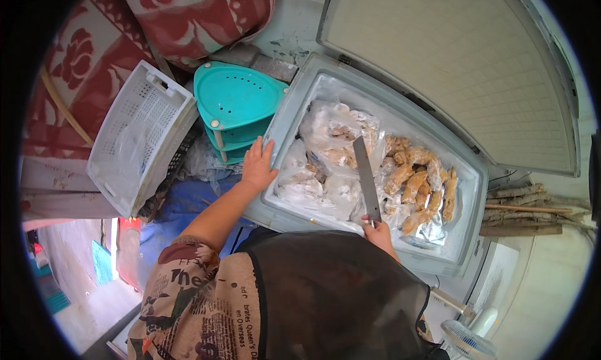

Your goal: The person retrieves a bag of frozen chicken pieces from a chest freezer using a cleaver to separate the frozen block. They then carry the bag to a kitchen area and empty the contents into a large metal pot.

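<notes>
An open chest freezer (286, 139), its walls coated in frost, lies before me. My left hand (258, 168) rests on its left rim with the fingers spread, holding nothing. In my right hand (379, 236), at the near side, is a long, flat metal blade (366, 179), its tip pointing away over the contents. Whether it is a saw or a knife I cannot tell. Beneath and left of the blade lie frosted clear plastic bags (340, 139) of frozen food. Yellow-brown frozen pieces (415, 186), apparently meat, are heaped on the right, some on a shiny silver wrapper (429, 231).
The raised freezer lid (450, 64) leans back behind. To the left stand a turquoise tiered plastic rack (239, 94) and a tilted white plastic basket (141, 139), beside red-and-white floral fabric (202, 22). Wooden sticks (521, 214) are stacked at the right, and a small fan (467, 339) stands lower right.
</notes>
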`<action>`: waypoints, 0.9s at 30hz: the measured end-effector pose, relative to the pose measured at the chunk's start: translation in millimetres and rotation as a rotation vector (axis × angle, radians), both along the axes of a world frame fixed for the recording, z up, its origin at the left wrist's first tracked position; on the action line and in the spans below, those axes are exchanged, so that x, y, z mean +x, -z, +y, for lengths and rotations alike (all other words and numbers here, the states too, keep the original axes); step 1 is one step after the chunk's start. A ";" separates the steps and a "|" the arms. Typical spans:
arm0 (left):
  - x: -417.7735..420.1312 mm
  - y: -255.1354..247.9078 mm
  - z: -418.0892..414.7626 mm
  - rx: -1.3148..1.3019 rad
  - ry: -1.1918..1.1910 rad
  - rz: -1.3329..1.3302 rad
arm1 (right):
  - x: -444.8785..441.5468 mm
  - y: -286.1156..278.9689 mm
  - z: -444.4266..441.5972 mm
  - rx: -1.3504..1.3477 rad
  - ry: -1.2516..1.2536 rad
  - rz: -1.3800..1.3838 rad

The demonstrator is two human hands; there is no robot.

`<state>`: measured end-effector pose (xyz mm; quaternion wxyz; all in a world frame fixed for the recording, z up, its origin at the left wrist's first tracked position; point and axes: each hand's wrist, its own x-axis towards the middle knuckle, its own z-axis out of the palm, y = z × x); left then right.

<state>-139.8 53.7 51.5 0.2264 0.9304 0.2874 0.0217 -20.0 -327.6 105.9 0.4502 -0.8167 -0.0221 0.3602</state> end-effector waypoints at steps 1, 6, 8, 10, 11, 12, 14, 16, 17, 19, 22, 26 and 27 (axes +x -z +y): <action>3.8 2.5 3.1 -0.015 0.031 -0.011 | -9.8 0.3 15.7 0.081 0.059 0.141; 10.7 3.5 8.4 -0.049 0.060 -0.014 | -18.3 -14.2 112.4 0.190 0.137 0.469; 9.2 5.3 12.2 -0.055 0.078 -0.080 | -10.8 -13.9 146.6 0.171 0.165 0.572; 9.4 4.2 15.5 -0.063 0.092 -0.092 | -2.9 -15.9 175.9 0.096 0.143 0.530; 10.3 3.2 16.2 -0.067 0.094 -0.099 | 2.7 -16.3 188.9 0.058 0.127 0.508; 11.7 2.2 16.7 -0.065 0.097 -0.108 | 9.4 -12.1 199.9 0.082 0.149 0.477; 12.4 2.1 17.7 -0.065 0.103 -0.114 | 23.7 -4.6 226.6 0.162 0.224 0.405; 14.0 0.5 19.0 -0.075 0.102 -0.095 | 37.0 7.7 252.0 0.212 0.288 0.350; 15.7 -0.8 19.1 -0.082 0.103 -0.086 | 42.9 17.3 263.2 0.221 0.315 0.330; 16.6 -1.5 17.0 -0.056 0.093 -0.062 | 48.2 36.9 274.5 0.175 0.301 0.335; 19.3 -0.9 16.3 -0.033 0.091 -0.047 | 52.9 73.1 275.2 -0.016 0.165 0.436; 22.0 -3.1 17.1 -0.087 0.090 -0.011 | 56.7 97.0 266.9 -0.074 0.128 0.444; 22.0 -3.3 16.9 -0.080 0.086 -0.012 | 56.2 94.9 268.7 -0.064 0.117 0.391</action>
